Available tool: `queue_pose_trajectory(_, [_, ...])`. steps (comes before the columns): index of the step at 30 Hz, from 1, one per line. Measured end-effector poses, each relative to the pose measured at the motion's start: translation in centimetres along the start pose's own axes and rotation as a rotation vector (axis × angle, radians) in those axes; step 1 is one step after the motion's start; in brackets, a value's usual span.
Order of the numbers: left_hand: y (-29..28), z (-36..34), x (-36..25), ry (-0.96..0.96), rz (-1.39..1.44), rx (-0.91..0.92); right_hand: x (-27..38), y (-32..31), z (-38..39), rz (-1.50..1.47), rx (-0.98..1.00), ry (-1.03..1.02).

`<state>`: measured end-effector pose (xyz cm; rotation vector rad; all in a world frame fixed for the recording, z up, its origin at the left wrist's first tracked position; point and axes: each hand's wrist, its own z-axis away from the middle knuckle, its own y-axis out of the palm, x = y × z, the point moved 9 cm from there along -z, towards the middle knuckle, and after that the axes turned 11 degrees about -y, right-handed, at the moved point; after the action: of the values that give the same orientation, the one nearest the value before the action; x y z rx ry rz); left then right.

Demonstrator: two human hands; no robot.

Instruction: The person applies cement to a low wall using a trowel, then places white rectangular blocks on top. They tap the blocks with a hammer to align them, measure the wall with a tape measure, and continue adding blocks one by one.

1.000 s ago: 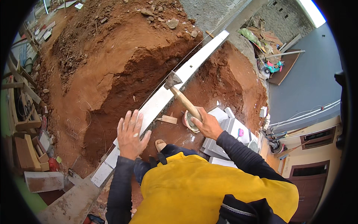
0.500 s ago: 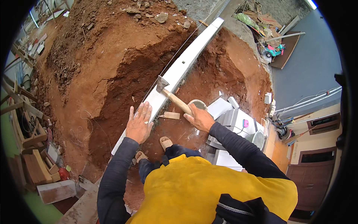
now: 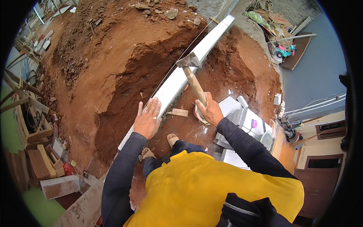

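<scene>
My right hand (image 3: 211, 109) is wrapped round the wooden handle of a hatchet (image 3: 195, 85). Its grey metal head lies over the far part of a long, low row of white blocks (image 3: 172, 85); whether it touches the top cannot be made out. My left hand (image 3: 148, 119) rests on the nearer stretch of that row, palm down and fingers stretched out, holding nothing. A thin string (image 3: 172, 67) runs along the row's left side. Partly behind my right hand is a round container (image 3: 199, 115), and a small wooden piece (image 3: 178, 112) lies beside the row.
Steep red soil (image 3: 109, 72) rises left of the row. White and grey blocks (image 3: 242, 120) are stacked at my right, with a pink object (image 3: 254, 123) and a bucket (image 3: 266, 140). Timber (image 3: 39, 162) lies at far left, and a toy vehicle (image 3: 284, 51) stands at upper right.
The hatchet has swung so its head sits farther along the row and its handle is steeper. My right hand has shifted slightly right and up. My left hand stays flat on the blocks.
</scene>
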<state>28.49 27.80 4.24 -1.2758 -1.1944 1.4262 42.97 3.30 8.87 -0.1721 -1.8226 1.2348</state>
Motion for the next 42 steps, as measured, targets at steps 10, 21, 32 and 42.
queue_pose_trajectory(10, [-1.5,3.9,1.9,-0.04,0.011,0.064,5.7,-3.0,0.8,0.056,-0.101,0.018])
queue_pose_trajectory(21, [0.2,9.4,8.8,-0.286,0.124,0.113,7.9,3.7,4.6,0.127,0.222,0.07])
queue_pose_trajectory(32, [-0.6,8.8,8.0,-0.291,0.086,0.178,6.2,4.5,5.7,-0.307,0.123,0.135])
queue_pose_trajectory(42, [0.5,-3.7,-1.4,-0.37,-0.149,0.029,-10.6,-6.1,0.5,-1.35,-0.189,0.412])
